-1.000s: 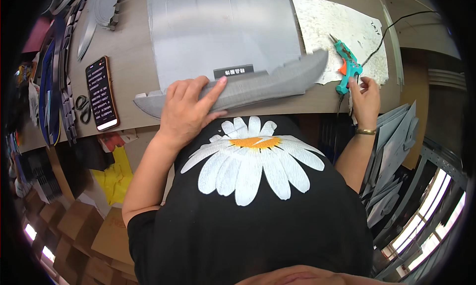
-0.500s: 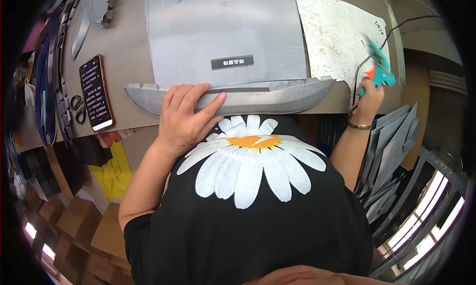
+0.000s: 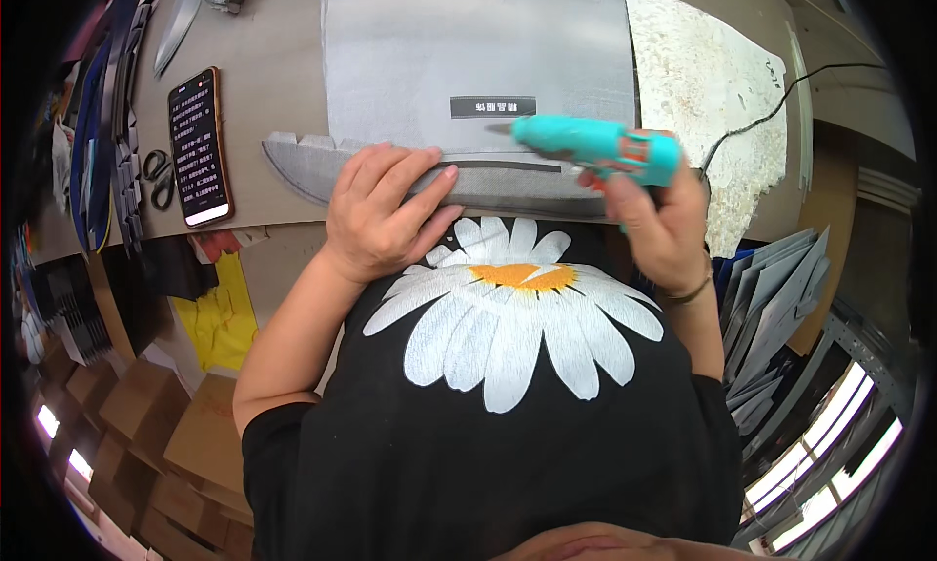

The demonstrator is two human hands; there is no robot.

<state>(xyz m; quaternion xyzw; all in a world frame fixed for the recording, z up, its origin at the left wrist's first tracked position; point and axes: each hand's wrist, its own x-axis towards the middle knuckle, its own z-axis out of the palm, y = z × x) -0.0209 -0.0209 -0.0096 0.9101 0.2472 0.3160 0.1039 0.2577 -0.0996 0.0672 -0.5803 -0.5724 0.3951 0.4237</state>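
A teal glue gun [image 3: 595,146] is gripped in my right hand [image 3: 656,214]. Its dark nozzle points left, above the edge where a large grey panel [image 3: 390,73] meets a curved grey fabric piece [image 3: 498,195]. The curved piece has notches along its far edge and a dark strip [image 3: 517,166] on it. My left hand [image 3: 381,209] lies on its left part, fingers stretched out and pressing down. A small black label [image 3: 493,107] sits on the panel. The gun and my right fingers cover the curved piece's right end.
A lit phone [image 3: 202,146] and black scissors [image 3: 157,178] lie on the left of the table. At the right are a stained white sheet [image 3: 703,63] and a black cord [image 3: 752,117]. Grey sheets [image 3: 776,288] stand below right; cardboard boxes [image 3: 146,395] are lower left.
My right hand has brought the glue gun leftward from the white sheet to above the curved piece. My left hand stays on that piece. The whole view has shifted slightly.
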